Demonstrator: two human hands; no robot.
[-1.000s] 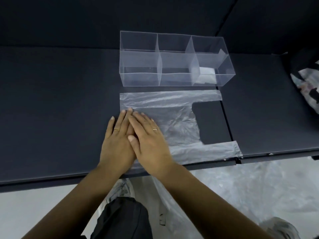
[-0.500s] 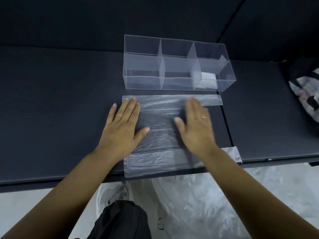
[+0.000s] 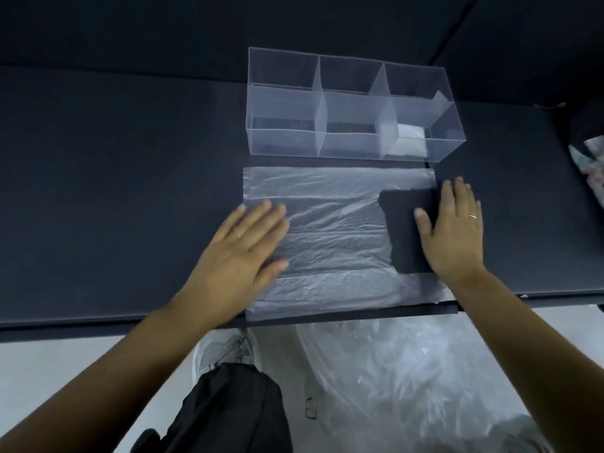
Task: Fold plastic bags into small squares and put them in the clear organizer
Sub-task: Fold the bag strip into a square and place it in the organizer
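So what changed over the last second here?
The right hand slid rightward across the plastic bag to its handle cut-out; the left hand stayed flat near the bag's left end. Nothing was gripped. Bag, clear organizer and the folded square in its right compartment stayed put.

**Our count at the dark table**

We count one clear plastic rectangular organizer (image 3: 284, 142) with three compartments, one small folded white plastic square (image 3: 408, 138), one flat translucent plastic bag (image 3: 333, 230), two bare hands, the left hand (image 3: 238, 253) and the right hand (image 3: 454, 233), and one thin gold ring (image 3: 472, 216).

Head view down, seemingly near table (image 3: 114, 191)
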